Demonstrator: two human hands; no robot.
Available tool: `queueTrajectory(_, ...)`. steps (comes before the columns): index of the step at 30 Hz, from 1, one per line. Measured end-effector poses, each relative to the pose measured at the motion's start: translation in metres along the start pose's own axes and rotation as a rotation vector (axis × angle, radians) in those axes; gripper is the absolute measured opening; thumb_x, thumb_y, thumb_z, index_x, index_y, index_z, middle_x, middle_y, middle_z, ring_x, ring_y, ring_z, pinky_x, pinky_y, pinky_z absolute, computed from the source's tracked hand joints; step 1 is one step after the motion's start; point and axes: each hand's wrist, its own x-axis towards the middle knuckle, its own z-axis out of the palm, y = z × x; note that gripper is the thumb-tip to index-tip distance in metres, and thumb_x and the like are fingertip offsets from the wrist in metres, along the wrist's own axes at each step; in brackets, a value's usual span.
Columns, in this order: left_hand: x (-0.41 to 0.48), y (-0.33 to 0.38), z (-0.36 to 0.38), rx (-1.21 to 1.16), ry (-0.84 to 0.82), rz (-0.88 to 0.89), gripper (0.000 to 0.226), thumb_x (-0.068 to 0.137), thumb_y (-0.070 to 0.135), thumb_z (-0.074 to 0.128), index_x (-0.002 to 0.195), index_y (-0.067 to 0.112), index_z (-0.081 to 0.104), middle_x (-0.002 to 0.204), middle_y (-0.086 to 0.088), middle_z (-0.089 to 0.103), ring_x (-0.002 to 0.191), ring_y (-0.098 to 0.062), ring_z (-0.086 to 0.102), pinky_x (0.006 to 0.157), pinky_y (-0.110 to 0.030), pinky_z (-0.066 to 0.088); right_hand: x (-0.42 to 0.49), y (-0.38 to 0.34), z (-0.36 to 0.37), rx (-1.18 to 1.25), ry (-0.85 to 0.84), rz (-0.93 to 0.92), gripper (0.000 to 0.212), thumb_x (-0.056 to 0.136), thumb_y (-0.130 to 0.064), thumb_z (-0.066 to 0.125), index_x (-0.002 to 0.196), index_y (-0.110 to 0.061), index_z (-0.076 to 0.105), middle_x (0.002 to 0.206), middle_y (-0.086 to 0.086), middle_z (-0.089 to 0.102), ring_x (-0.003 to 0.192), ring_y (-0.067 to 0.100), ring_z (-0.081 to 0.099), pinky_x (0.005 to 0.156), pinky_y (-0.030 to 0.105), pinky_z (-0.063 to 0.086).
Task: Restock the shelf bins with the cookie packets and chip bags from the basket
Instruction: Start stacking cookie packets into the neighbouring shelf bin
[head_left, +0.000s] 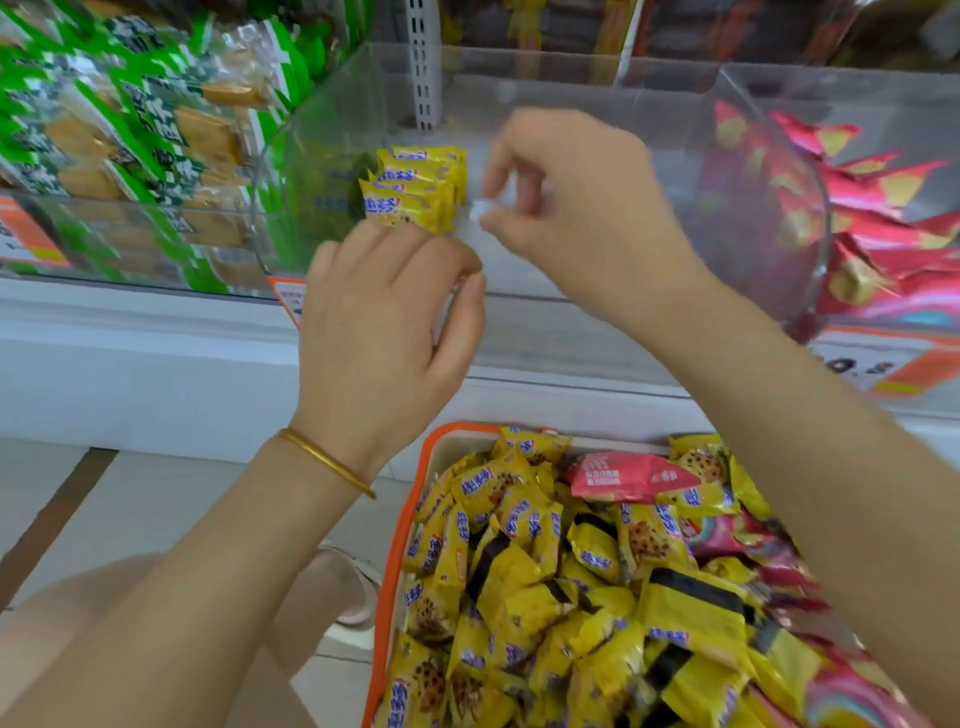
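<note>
Yellow cookie packets (545, 571) lie heaped every which way in the orange-rimmed basket (415, 519) at the bottom of the frame, with pink chip bags (634, 475) among them and the basket's right side cut off. Above, in the clear middle bin (322, 130), a short row of packets (415, 187) stands on edge, long sides running left to right and printed faces toward the camera. The left hand (384, 322) sits just below that row with knuckles curled and thumb against forefinger; whether it holds anything cannot be told. The right hand (571, 208), blurred, is just right of the row, its thumb and forefinger pinching a small white scrap (482, 210) that cannot be identified.
</note>
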Motion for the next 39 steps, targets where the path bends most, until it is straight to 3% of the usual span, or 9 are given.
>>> queueTrajectory(5,-0.020,0.031,0.008,-0.174,-0.091,0.019,0.022,0.090,0.017,0.047,0.089,0.009,0.068,0.073,-0.001,0.064,0.064,-0.021,0.052,0.064,-0.037,0.039,-0.124,0.027,0.021,0.168,-0.488,0.261,0.003,0.084,-0.021,0.066,0.086,-0.019,0.068,0.073,-0.010,0.058,0.065,0.002,0.055,0.068,0.020,0.046)
queueTrajectory(11,-0.042,0.040,0.026,-0.172,-0.373,-0.101,0.030,0.086,0.026,0.041,0.088,0.018,0.069,0.067,0.005,0.065,0.056,-0.012,0.046,0.055,-0.023,0.031,-0.149,0.049,0.103,-0.138,-0.829,0.505,0.052,0.093,-0.058,0.041,0.071,-0.011,0.049,0.072,0.000,0.050,0.076,0.020,0.054,0.066,0.034,0.044)
queueTrajectory(15,-0.047,0.037,0.035,-0.149,-0.431,-0.073,0.027,0.085,0.023,0.045,0.090,0.014,0.069,0.069,0.001,0.067,0.059,-0.022,0.059,0.058,-0.023,0.036,-0.148,0.044,0.118,-0.157,-0.809,0.541,0.038,0.089,-0.048,0.055,0.097,-0.010,0.055,0.088,0.001,0.051,0.095,0.024,0.060,0.072,0.036,0.048)
queueTrajectory(20,-0.050,0.032,0.043,-0.181,-0.565,-0.125,0.022,0.092,0.026,0.054,0.109,0.018,0.065,0.091,0.003,0.068,0.072,-0.013,0.050,0.067,-0.024,0.034,-0.148,0.060,0.084,0.001,-0.669,0.552,0.038,0.085,-0.034,0.065,0.066,-0.019,0.036,0.071,-0.004,0.040,0.074,0.018,0.045,0.053,0.027,0.031)
queueTrajectory(24,-0.047,0.034,0.046,-0.330,-0.757,-0.137,0.047,0.090,0.035,0.059,0.133,0.020,0.051,0.125,0.003,0.055,0.099,-0.009,0.048,0.083,-0.017,0.034,-0.136,0.058,0.039,0.144,-0.594,0.427,0.023,0.080,-0.029,0.072,0.079,-0.017,0.052,0.072,-0.007,0.044,0.069,0.011,0.043,0.057,0.024,0.030)
queueTrajectory(27,-0.042,0.038,0.046,-0.459,-0.801,-0.190,0.040,0.089,0.031,0.062,0.128,0.021,0.054,0.113,0.005,0.059,0.089,-0.006,0.051,0.074,-0.016,0.037,-0.129,0.050,0.016,0.266,-0.539,0.392,0.018,0.079,-0.025,0.075,0.078,-0.016,0.058,0.067,-0.007,0.048,0.059,0.004,0.043,0.054,0.017,0.032)
queueTrajectory(32,-0.020,0.036,0.026,-0.777,-0.487,-0.367,0.012,0.088,0.018,0.064,0.084,0.029,0.060,0.075,0.007,0.062,0.063,0.001,0.055,0.059,-0.016,0.045,-0.122,0.028,-0.013,0.700,-0.344,0.546,0.032,0.076,-0.033,0.072,0.099,-0.016,0.058,0.087,0.009,0.070,0.077,0.019,0.068,0.073,0.046,0.055)
queueTrajectory(36,0.010,0.032,0.000,-0.944,-0.111,-0.486,0.011,0.090,0.011,0.061,0.087,0.022,0.058,0.066,0.012,0.064,0.057,0.001,0.058,0.051,-0.015,0.046,-0.086,0.004,-0.030,0.741,-0.288,0.496,0.043,0.074,-0.022,0.076,0.108,-0.012,0.052,0.097,0.008,0.069,0.074,0.013,0.068,0.050,0.029,0.054)
queueTrajectory(39,0.026,0.007,-0.007,-0.707,0.143,-0.443,0.008,0.094,0.020,0.051,0.102,0.018,0.051,0.084,0.011,0.056,0.071,0.001,0.055,0.064,-0.019,0.047,-0.026,0.000,-0.032,0.590,-0.098,0.432,0.042,0.074,-0.027,0.078,0.102,-0.010,0.052,0.090,0.007,0.068,0.063,0.013,0.060,0.040,0.023,0.044)
